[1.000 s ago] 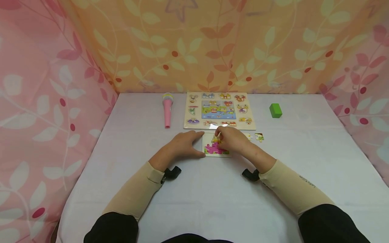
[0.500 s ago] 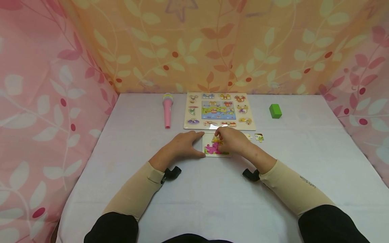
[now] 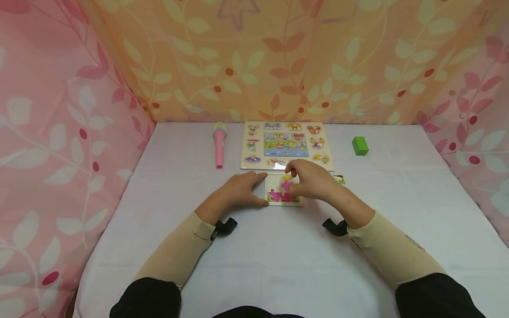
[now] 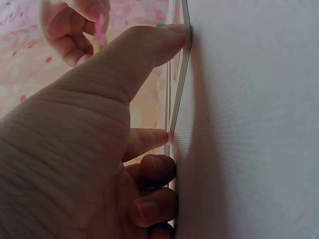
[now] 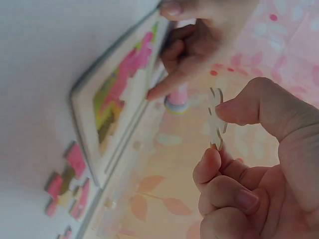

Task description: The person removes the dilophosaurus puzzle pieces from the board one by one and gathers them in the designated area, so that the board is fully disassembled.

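A small jigsaw tray [image 3: 284,203] lies in front of me, with pink and green pieces fitted along its near side. My left hand [image 3: 236,190] holds it by the left edge, thumb at the near corner and index finger at the far one. Just above the tray, my right hand [image 3: 314,179] pinches a pink and yellow jigsaw piece [image 3: 286,183] between thumb and fingers. The right wrist view has that piece [image 5: 216,119] edge-on, its pale back towards the thumb. Several loose jigsaw pieces [image 5: 65,184] lie beside the tray; the right hand mostly hides them in the head view.
Behind the tray lies a larger wooden picture puzzle board [image 3: 248,166]. A pink toy microphone [image 3: 219,148] is to its left, a green block [image 3: 360,146] to its right. Patterned curtains [image 3: 254,66] close off the back and sides of the white table [image 3: 254,256].
My right hand has risen from the tray and shifted slightly right, lifting the pink and yellow jigsaw piece. My left hand stays in place on the tray.
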The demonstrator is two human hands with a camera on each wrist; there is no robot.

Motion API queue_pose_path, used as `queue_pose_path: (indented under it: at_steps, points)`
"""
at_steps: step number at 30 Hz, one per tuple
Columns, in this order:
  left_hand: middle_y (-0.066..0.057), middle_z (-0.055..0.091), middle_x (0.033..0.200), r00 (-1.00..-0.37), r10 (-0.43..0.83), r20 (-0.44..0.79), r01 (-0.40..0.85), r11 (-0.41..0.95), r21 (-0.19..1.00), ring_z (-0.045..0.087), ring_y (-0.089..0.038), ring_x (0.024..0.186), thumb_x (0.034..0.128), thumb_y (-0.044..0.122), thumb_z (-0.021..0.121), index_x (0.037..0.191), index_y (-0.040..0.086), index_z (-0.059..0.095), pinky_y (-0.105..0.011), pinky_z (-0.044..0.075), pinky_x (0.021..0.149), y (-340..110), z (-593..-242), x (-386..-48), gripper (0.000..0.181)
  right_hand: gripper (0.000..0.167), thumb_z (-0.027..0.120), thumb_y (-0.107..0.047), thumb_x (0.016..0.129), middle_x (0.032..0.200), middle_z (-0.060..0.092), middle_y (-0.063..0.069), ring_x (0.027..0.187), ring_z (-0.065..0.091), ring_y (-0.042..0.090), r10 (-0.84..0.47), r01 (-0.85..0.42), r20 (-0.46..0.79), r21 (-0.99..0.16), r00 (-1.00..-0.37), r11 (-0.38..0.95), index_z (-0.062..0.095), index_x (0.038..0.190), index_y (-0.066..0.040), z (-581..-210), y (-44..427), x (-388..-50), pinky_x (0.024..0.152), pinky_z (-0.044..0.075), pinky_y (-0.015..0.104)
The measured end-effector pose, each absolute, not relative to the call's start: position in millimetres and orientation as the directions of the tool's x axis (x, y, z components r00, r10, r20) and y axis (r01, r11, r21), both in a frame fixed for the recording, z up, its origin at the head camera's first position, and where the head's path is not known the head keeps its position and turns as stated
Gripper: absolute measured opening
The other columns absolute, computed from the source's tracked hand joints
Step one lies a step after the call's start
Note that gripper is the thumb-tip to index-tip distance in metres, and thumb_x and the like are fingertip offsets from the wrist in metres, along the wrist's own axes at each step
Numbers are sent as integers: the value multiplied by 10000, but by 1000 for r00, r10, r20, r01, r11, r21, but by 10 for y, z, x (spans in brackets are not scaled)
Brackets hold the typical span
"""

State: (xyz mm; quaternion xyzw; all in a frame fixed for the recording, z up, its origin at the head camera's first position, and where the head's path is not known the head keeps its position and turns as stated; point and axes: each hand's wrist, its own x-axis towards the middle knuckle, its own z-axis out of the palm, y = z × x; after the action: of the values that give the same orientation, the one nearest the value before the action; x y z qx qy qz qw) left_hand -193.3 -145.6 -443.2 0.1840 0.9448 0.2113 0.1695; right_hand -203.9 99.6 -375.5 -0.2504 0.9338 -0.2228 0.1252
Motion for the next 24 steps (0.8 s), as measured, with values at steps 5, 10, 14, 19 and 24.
queue_pose_path:
  at_steps: [5, 10, 14, 19, 24]
  points:
    - [15, 555, 1404, -873, 424, -240, 284, 842, 458, 511, -186, 1232, 782, 613, 803, 1589, 254, 412, -418, 429, 1065, -1452, -4431, -1933, 966, 484, 863, -197, 736, 985, 578, 59, 829, 523, 235, -509, -388, -114, -514, -853, 765, 628, 1141, -75, -3654, 1065, -1992, 678, 443, 372]
    - [24, 552, 1409, -874, 422, -242, 284, 847, 449, 508, -177, 1241, 779, 627, 801, 1595, 263, 400, -411, 422, 1073, -1453, -4434, -1933, 979, 496, 829, -153, 758, 1048, 586, 97, 830, 525, 250, -481, -344, -115, -560, -869, 754, 619, 1196, -55, -3555, 1173, -1954, 673, 463, 378]
    - [14, 556, 1402, -872, 428, -236, 291, 843, 453, 513, -182, 1235, 784, 608, 810, 1594, 248, 401, -410, 422, 1074, -1458, -4436, -1931, 976, 504, 816, -127, 778, 1088, 578, 137, 813, 504, 251, -473, -320, -121, -589, -873, 742, 606, 1228, -38, -3488, 1282, -1935, 650, 449, 374]
    - [14, 557, 1400, -872, 435, -226, 299, 838, 457, 515, -184, 1234, 789, 601, 809, 1593, 244, 404, -413, 420, 1075, -1463, -4440, -1926, 967, 498, 812, -136, 814, 1089, 558, 112, 761, 463, 251, -453, -298, -125, -595, -883, 747, 596, 1252, -40, -3429, 1430, -1912, 631, 422, 375]
    - [22, 555, 1400, -875, 430, -221, 294, 836, 463, 513, -177, 1238, 786, 598, 812, 1592, 249, 407, -407, 421, 1074, -1465, -4445, -1919, 967, 476, 791, -126, 831, 1087, 553, 106, 781, 464, 254, -444, -295, -112, -601, -889, 743, 592, 1254, -34, -3416, 1599, -1900, 628, 433, 366]
